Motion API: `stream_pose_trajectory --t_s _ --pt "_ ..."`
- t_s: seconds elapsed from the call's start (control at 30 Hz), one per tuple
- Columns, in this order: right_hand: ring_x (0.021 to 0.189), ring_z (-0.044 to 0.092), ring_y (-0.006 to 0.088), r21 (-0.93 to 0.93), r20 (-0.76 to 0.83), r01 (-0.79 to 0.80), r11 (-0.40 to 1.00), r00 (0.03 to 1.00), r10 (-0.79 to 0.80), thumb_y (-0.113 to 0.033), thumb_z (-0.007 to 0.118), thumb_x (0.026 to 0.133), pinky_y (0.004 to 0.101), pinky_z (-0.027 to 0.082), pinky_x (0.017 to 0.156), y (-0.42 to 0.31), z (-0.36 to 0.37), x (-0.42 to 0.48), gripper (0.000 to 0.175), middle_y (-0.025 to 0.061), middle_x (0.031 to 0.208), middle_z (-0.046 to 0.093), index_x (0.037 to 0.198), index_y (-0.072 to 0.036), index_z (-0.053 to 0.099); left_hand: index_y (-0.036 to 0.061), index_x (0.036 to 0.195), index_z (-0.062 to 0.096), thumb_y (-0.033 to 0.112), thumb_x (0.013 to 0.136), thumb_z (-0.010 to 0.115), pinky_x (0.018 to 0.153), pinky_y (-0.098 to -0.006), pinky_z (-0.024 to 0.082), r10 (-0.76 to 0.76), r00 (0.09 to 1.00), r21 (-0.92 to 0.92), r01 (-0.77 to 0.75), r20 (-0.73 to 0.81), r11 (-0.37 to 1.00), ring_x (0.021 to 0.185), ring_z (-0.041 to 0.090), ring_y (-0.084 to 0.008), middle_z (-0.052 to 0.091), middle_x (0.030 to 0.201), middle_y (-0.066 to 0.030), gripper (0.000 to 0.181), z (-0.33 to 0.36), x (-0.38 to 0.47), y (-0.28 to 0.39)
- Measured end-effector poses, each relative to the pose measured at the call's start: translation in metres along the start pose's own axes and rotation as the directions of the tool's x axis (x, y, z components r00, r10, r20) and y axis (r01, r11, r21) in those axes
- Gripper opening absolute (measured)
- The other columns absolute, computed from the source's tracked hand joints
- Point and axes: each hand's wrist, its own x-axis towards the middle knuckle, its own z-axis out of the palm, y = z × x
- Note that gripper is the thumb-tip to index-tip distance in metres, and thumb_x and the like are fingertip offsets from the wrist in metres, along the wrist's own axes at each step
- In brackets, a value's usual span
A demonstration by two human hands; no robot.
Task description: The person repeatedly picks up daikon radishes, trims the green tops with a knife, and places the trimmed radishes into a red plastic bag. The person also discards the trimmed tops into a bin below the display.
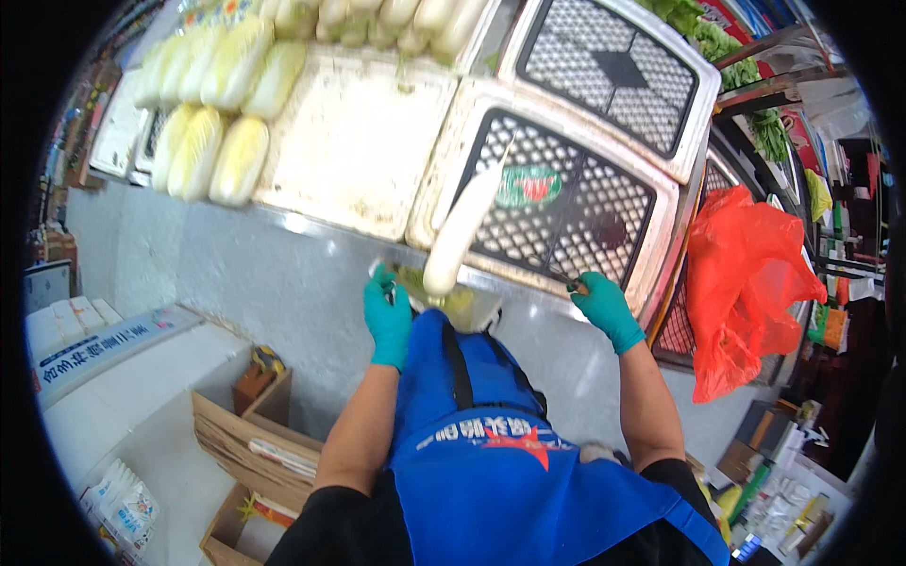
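A long white radish (pixel 460 228) lies slantwise over a black mesh mat (pixel 566 212) in a worn white tray, its thin root pointing away and its thick end overhanging the front edge. Left of that end is my left hand (pixel 388 322) in a green glove, fingers curled by a small pale item that is too blurred to name. My right hand (pixel 607 311), also gloved, is at the tray's front right corner, closed on a small tool (pixel 579 287) with a brownish part. Below the radish, a container with green trimmings (pixel 471 308) sits against my blue apron (pixel 488 453).
Napa cabbages (pixel 212 145) stand at the left beside a stained white tray (pixel 347 148). More white radishes (pixel 396 18) line the back. A red plastic bag (pixel 747 283) hangs at the right. Cardboard boxes (pixel 255 439) and white foam boxes (pixel 127 368) are at the lower left.
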Motion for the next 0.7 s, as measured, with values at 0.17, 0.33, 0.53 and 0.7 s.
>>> stream_pose_trajectory --t_s 0.17,0.33,0.53,0.7 --pt "0.101 0.061 0.0383 0.057 -0.468 0.101 0.993 0.881 -0.063 -0.015 0.072 0.083 0.0449 0.052 0.082 0.001 -0.007 0.04 0.057 0.0192 0.11 0.061 0.136 -0.005 0.054 -0.0032 0.14 0.047 0.037 0.079 0.08 0.093 -0.0429 0.051 0.376 0.914 0.427 -0.404 0.153 0.809 0.111 0.062 -0.036 0.06 0.125 -0.0248 0.079 0.068 0.037 0.071" --pt "0.109 0.062 0.0311 0.315 -0.427 0.308 0.898 0.891 -0.155 -0.012 0.071 0.086 0.0392 0.05 0.089 -0.016 0.011 0.027 0.05 0.0189 0.119 0.062 0.133 -0.004 0.056 0.0014 0.141 0.045 0.04 0.066 0.086 0.087 -0.047 0.053 0.101 0.956 0.495 -0.232 0.277 0.837 0.107 0.063 -0.0411 0.064 0.117 -0.0248 0.094 0.094 0.059 0.096" --pt "0.094 0.069 0.0224 0.621 -0.18 0.154 0.769 0.982 -0.051 -0.014 0.069 0.091 0.0335 0.054 0.081 -0.061 0.05 -0.006 0.037 0.0124 0.105 0.069 0.126 -0.003 0.062 -0.0008 0.124 0.06 0.028 0.07 0.084 0.084 -0.0409 0.054 0.02 0.897 0.132 -0.087 0.442 0.987 0.099 0.068 -0.0291 0.07 0.109 -0.0189 0.066 0.058 0.068 0.095" --pt "0.108 0.065 0.0214 0.955 0.172 -0.16 0.25 0.985 -0.028 -0.015 0.06 0.099 0.0316 0.053 0.088 -0.176 0.051 0.024 0.043 0.0125 0.12 0.064 0.139 -0.001 0.05 -0.0031 0.142 0.043 0.024 0.077 0.079 0.092 -0.0394 0.055 0.11 0.613 -0.507 0.524 0.782 0.684 0.112 0.063 -0.0303 0.061 0.127 -0.0188 0.08 0.01 0.097 0.127"
